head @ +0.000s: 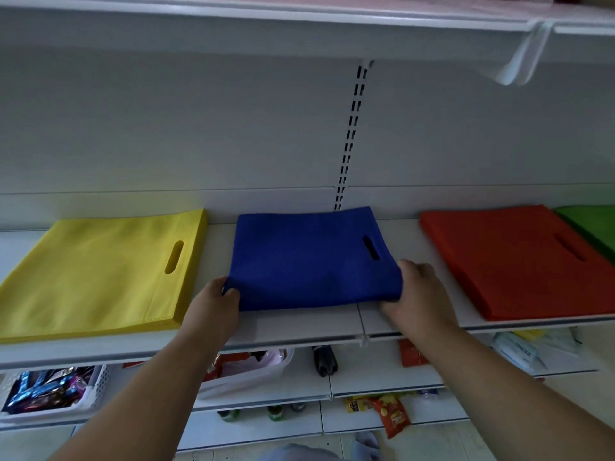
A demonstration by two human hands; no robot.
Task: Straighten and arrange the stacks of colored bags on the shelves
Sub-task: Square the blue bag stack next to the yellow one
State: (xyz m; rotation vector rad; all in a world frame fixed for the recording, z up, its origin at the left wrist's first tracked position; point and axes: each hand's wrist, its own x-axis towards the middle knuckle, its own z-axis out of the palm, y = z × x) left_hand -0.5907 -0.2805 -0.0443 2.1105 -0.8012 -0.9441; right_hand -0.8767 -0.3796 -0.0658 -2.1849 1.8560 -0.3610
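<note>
You have the blue stack of bags [311, 257] in the centre of the frame, lying flat on the white shelf [299, 324] with its handle slot toward the right. Your left hand [216, 306] grips its near left corner, thumb on top and fingers curled under the edge. Your right hand [417, 294] grips the near right corner the same way, thumb over the top of the fabric, which bulges slightly there.

To the left of the frame, well apart from the blue, the yellow stack [100, 274] lies flat and reaches close to the shelf's front edge. To the right lies the orange-red stack [519, 261], and a green stack [595, 227] shows at the right edge, just beside it.

Below the shelf, in the lower left, a white basket [50, 390] holds shiny packets. Lower middle, a dark bottle [324, 361] lies on a lower shelf, and snack packets [392, 414] hang further down.
</note>
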